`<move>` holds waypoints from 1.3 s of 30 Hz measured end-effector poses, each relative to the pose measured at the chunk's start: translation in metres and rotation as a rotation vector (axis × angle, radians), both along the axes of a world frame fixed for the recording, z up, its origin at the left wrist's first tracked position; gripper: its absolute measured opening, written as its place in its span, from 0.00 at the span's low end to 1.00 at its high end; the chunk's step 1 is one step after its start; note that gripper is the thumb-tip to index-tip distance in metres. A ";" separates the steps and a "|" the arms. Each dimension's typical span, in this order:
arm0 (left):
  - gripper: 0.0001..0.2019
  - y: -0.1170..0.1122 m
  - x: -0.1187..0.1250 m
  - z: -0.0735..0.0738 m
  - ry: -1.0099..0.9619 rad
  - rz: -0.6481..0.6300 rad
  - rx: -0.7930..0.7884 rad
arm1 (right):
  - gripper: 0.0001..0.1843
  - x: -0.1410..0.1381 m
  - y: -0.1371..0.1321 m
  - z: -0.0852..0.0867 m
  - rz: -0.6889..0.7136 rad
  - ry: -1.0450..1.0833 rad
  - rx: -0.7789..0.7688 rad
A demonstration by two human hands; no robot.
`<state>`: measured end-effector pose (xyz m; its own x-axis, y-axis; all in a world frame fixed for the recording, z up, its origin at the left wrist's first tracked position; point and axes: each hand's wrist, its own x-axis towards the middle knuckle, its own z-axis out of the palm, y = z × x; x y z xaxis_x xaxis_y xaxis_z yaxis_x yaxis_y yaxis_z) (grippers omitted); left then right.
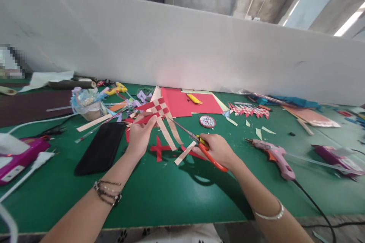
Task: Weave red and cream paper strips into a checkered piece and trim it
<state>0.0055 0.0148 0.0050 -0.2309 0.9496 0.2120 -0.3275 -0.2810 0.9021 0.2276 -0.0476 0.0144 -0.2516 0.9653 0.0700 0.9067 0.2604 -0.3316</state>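
Note:
My left hand (144,131) pinches a small woven piece of red and pale paper strips (160,107), held above the table. Loose pale strip ends hang down from its checkered part. My right hand (218,150) is wrapped round the handles of orange-handled scissors (204,148). Their blades point left, up to the hanging strips; whether they touch the paper I cannot tell. Below lie a red paper cross (158,148) and a loose pale strip (184,154), close to my right fingers.
Red paper sheets (178,102) with a yellow cutter (194,99) lie at the back. A pink glue gun (275,155) is at right, near a finished woven strip (251,111). A black phone (99,148) lies at left. A white partition (182,45) stands behind.

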 end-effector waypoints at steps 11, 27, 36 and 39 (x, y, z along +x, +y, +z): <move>0.16 -0.002 0.001 0.003 0.012 -0.002 0.003 | 0.23 0.000 0.000 0.000 0.005 0.006 -0.002; 0.16 0.002 -0.001 0.000 0.003 0.014 0.020 | 0.23 0.005 0.001 -0.001 0.017 0.000 -0.034; 0.16 0.000 0.000 0.000 0.032 -0.015 0.019 | 0.22 0.004 0.000 0.001 0.071 0.028 -0.047; 0.15 0.000 0.000 0.000 0.043 -0.014 0.020 | 0.22 0.004 0.000 0.002 0.061 0.041 -0.058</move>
<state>0.0059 0.0146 0.0049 -0.2082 0.9480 0.2408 -0.2923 -0.2952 0.9096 0.2315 -0.0475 0.0168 -0.3086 0.9509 0.0253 0.8752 0.2943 -0.3840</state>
